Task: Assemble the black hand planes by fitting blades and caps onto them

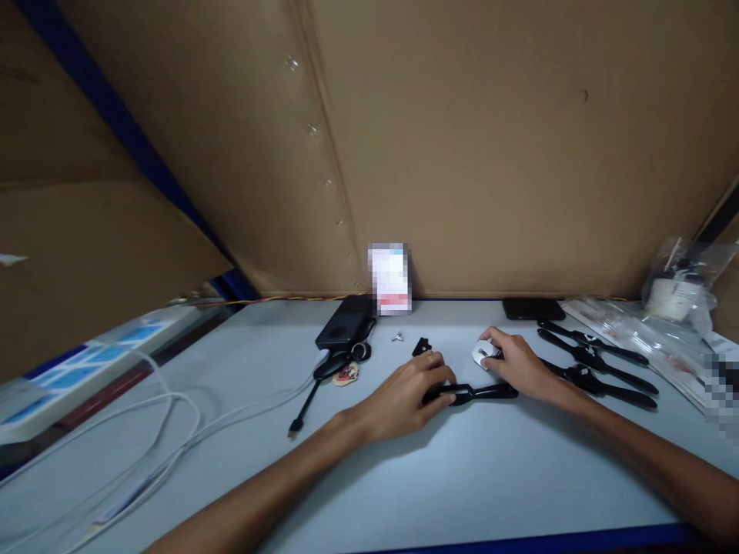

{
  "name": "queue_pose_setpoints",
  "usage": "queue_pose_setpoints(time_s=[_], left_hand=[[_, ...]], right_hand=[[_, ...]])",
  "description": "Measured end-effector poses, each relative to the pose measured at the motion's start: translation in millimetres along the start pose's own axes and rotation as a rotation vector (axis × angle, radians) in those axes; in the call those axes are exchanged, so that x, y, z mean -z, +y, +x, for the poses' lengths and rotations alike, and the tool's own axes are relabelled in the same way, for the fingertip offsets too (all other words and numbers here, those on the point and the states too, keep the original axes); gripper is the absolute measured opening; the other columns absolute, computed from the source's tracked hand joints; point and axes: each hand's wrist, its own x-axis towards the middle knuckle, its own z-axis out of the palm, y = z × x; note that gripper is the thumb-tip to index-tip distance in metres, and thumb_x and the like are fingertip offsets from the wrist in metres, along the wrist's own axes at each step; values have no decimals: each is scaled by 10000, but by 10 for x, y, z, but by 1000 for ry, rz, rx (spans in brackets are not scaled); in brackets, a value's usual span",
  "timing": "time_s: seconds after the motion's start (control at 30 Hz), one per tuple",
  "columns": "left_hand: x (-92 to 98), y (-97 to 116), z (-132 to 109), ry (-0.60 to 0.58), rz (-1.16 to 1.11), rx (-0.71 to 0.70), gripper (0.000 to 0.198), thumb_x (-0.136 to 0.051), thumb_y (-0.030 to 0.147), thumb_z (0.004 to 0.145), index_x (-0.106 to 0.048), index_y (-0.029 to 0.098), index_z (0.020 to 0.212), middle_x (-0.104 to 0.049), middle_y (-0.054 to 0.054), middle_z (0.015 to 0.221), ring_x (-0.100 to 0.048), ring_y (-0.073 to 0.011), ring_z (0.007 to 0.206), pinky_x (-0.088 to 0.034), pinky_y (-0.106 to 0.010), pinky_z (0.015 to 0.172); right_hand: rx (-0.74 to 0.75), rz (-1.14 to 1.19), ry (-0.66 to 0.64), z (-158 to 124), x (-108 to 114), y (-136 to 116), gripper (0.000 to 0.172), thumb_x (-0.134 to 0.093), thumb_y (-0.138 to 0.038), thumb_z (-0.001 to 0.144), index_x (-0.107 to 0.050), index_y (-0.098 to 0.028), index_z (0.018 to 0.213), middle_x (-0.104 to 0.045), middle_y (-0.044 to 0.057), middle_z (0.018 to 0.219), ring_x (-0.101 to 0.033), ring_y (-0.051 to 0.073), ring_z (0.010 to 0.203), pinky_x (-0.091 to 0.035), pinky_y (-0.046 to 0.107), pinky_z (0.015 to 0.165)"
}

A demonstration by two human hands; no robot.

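My left hand (pixel 407 394) is closed around one end of a black two-handled spokeshave body (pixel 490 393), which lies across the table in front of me. To its right, my right hand (pixel 519 368) pinches a small whitish flat piece (pixel 483 352) between thumb and fingers, just above the spokeshave. A small black plate-like part (pixel 422 346) lies just beyond my left fingers. Farther back are tiny silvery screws (pixel 398 336). Several more black spokeshaves (pixel 589 356) lie side by side to the right of my right hand, one partly hidden by it.
A black power bank (pixel 346 323) with a short cable and keys lies left of centre. Behind stands a lit, blurred screen (pixel 392 278). A dark phone (pixel 533 308) and plastic bags (pixel 647 331) are at back right. White cables (pixel 173 396) and a power strip (pixel 98 369) occupy the left.
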Motion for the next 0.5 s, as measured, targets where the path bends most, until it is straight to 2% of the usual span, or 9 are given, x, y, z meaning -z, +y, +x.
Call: queue_pose_setpoints(time_s=[0.13, 0.27, 0.37, 0.5], left_hand=[[-101, 91, 14, 19, 38, -38, 163, -513, 270, 1016, -639, 182, 1070, -618, -80, 1011, -597, -241, 910, -520, -390, 805], [-179, 121, 46, 13, 152, -123, 161, -493, 289, 1043, -599, 173, 1079, -632, -76, 967, -586, -247, 872, -509, -392, 778], [-237, 120, 56, 47, 201, -124, 245, -484, 393, 1069, -586, 170, 1087, -638, -72, 948, -588, -242, 839, -505, -382, 749], [-270, 107, 18, 73, 311, -50, 405, -502, 568, 1036, -586, 190, 917, -625, -58, 852, -573, -246, 771, -473, -372, 682]], right_hand=[[15, 103, 23, -103, -34, -26, 315, -599, -127, 837, -610, -213, 1140, -673, -12, 806, -596, 180, 755, -402, 291, 725], [-52, 374, 31, -120, -46, -32, 294, -689, -213, 806, -587, -209, 1082, -623, -50, 734, -544, 153, 667, -405, 289, 680], [-75, 518, 12, -134, -34, -13, 219, -696, -260, 807, -644, -196, 1009, -560, -50, 733, -509, 136, 668, -408, 289, 673], [-137, 629, -34, -173, -10, -26, 277, -688, -297, 814, -667, -193, 1069, -530, -40, 774, -496, 126, 663, -407, 281, 640]])
